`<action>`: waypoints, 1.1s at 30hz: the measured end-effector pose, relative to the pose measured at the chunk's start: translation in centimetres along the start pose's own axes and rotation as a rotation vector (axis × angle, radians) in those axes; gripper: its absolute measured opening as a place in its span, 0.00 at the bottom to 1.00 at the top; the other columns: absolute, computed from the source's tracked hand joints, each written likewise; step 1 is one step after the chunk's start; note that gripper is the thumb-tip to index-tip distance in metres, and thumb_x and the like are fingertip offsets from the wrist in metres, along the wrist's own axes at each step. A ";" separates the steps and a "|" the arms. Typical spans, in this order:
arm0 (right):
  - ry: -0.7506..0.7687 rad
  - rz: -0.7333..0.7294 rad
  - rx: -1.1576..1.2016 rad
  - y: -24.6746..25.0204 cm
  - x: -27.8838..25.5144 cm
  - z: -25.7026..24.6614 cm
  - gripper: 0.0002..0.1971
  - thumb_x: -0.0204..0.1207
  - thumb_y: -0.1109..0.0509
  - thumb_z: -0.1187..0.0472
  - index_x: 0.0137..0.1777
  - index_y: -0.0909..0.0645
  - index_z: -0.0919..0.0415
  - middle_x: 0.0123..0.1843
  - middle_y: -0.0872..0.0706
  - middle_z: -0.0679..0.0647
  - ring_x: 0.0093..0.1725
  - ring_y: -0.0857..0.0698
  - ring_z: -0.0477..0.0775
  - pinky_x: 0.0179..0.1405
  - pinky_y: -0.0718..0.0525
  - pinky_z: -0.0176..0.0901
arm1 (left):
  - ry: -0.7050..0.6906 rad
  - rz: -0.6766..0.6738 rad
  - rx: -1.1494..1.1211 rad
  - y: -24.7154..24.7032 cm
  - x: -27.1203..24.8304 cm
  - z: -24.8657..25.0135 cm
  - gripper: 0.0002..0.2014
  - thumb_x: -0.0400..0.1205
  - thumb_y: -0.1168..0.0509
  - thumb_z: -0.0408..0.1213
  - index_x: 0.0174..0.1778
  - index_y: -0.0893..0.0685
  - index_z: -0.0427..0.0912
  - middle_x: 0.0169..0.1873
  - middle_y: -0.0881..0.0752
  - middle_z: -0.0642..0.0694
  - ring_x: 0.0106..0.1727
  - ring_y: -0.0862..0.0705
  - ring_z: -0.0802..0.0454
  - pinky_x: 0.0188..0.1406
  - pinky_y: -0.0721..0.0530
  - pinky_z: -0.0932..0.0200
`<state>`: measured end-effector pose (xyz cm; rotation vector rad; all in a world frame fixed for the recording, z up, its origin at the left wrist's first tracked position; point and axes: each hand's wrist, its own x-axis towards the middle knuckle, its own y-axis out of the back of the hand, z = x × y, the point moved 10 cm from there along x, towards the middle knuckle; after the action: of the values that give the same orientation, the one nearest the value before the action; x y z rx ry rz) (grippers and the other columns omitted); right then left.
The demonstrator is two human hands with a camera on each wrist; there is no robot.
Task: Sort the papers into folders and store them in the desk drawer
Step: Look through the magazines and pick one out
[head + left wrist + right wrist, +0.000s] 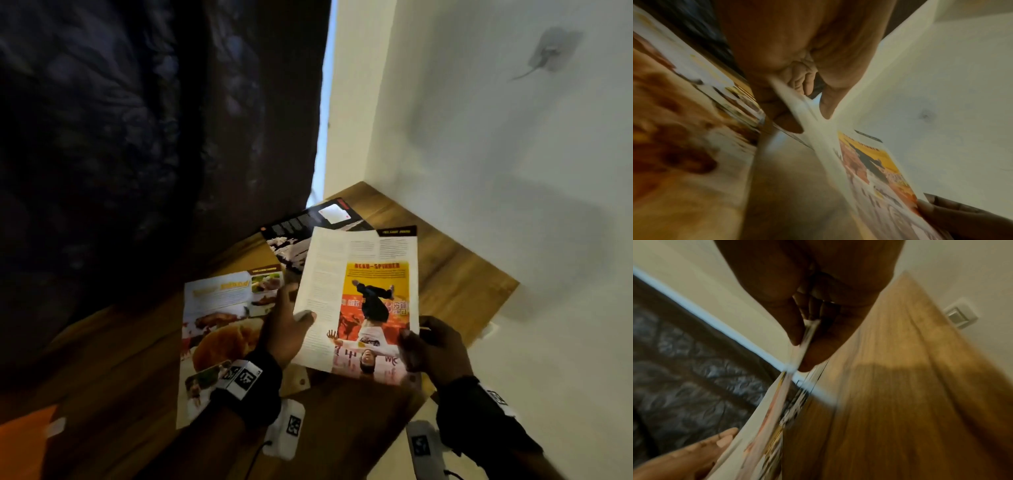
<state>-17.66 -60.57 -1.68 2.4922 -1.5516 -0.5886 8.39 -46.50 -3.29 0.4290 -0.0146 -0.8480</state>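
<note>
Pinching the dancer page by its lower corners at centre frame — your left hand and right hand both gripping it above the desk — you could crease it if either hand tugs sideways.

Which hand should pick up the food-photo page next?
Probably left. The left hand pinches the breakdancer magazine page right beside the food-photo page; the right hand grips that page's far edge.
</note>
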 end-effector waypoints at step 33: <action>0.318 -0.527 -1.067 -21.7 12.7 -6.3 0.38 0.72 0.31 0.39 0.81 0.42 0.40 0.86 0.46 0.50 0.84 0.42 0.58 0.77 0.38 0.70 | 0.166 0.054 0.875 9.7 -4.0 -7.3 0.34 0.83 0.39 0.54 0.84 0.42 0.51 0.86 0.60 0.45 0.86 0.62 0.41 0.83 0.45 0.37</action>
<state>7.81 -62.52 -6.13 1.9257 -0.2600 -0.7558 14.01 -35.30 -5.68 1.3125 -0.2498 -0.7180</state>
